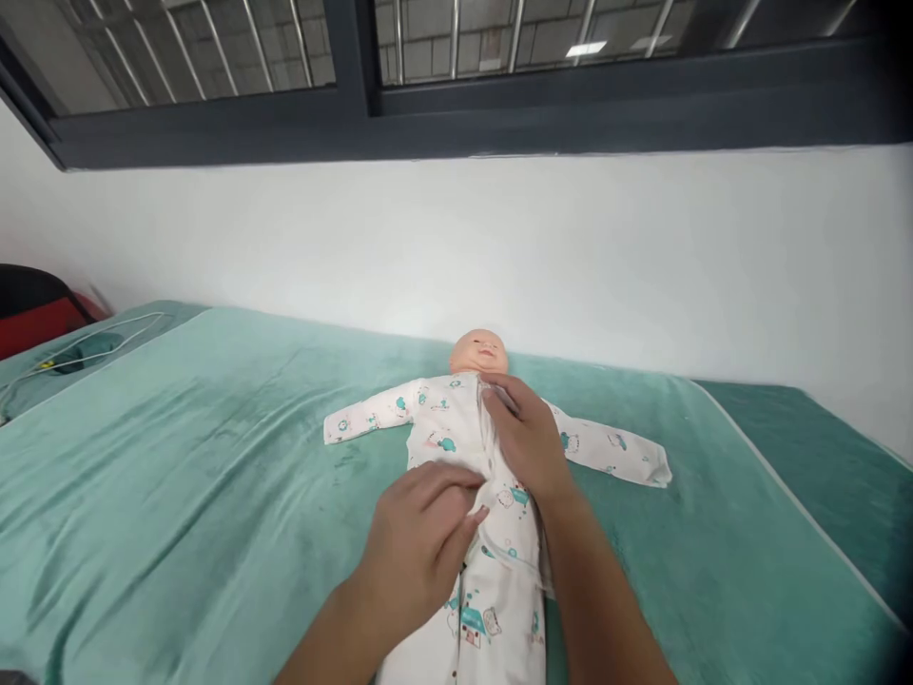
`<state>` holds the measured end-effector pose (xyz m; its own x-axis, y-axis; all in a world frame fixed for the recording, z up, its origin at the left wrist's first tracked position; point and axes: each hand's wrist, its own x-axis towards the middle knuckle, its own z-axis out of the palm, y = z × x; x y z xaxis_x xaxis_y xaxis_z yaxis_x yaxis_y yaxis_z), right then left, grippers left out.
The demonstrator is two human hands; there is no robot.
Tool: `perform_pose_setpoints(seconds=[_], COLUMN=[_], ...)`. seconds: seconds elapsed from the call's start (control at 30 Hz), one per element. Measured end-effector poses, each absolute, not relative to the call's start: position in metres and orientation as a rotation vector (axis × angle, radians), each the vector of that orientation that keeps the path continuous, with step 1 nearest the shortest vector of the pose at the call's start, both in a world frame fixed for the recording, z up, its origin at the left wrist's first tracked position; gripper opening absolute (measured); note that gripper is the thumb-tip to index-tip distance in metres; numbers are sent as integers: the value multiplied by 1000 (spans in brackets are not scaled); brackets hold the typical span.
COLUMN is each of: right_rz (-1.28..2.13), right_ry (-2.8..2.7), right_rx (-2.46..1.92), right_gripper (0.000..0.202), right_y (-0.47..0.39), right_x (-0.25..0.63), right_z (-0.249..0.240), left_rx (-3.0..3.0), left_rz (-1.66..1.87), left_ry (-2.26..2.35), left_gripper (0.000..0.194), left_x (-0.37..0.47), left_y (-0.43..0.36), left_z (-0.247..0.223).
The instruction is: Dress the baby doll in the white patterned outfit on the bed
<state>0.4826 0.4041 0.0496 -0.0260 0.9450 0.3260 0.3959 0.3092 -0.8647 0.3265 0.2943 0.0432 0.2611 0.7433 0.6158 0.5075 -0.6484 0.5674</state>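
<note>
White printed long-sleeved baby suit [442, 419], on a smooth doll with a pale pink head [471, 353], lies face up near the middle of the far edge of the teal plush cover [214, 476], the head close beside the white wall [320, 247]. From the left, one sleeve [371, 415] stretches out flat. Next, the left hand [424, 533] has its fingers curled together, seeming to pinch a fold at the suit's front opening between index finger and thumb; a pull from there could skew the front panels or drag the doll over the slippery-looking pile. The right hand [528, 438] rests at the chest below the neck, index finger and thumb slightly apart; whether they grip cloth I cannot tell. With both hands crowding the opening, layers could bunch or line up unevenly. A thin loose edge [543, 577] beside the waist could catch or fold under. Farthest right, the other sleeve [617, 452] lies spread. No brand, label or lettering is readable, only printed animals and houses.
</note>
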Motion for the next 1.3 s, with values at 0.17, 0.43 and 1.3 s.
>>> perform_pose_setpoints(seconds=[0.17,0.43,1.3], right_rz=[534,565,792], right_ry=[-1592,-1448,-1354], right_rx=[-1196,-1455,-1418], right_gripper=[23,17,24], right_y=[404,407,435], right_x=[478,480,476], right_z=[46,43,62], left_rx=[2262,2132,1211], left_rz=[1339,1249,1338], left_ry=[1347,1163,1149], left_gripper=[15,22,15], left_x=[325,308,343], left_y=[277,306,441], left_z=[25,46,57])
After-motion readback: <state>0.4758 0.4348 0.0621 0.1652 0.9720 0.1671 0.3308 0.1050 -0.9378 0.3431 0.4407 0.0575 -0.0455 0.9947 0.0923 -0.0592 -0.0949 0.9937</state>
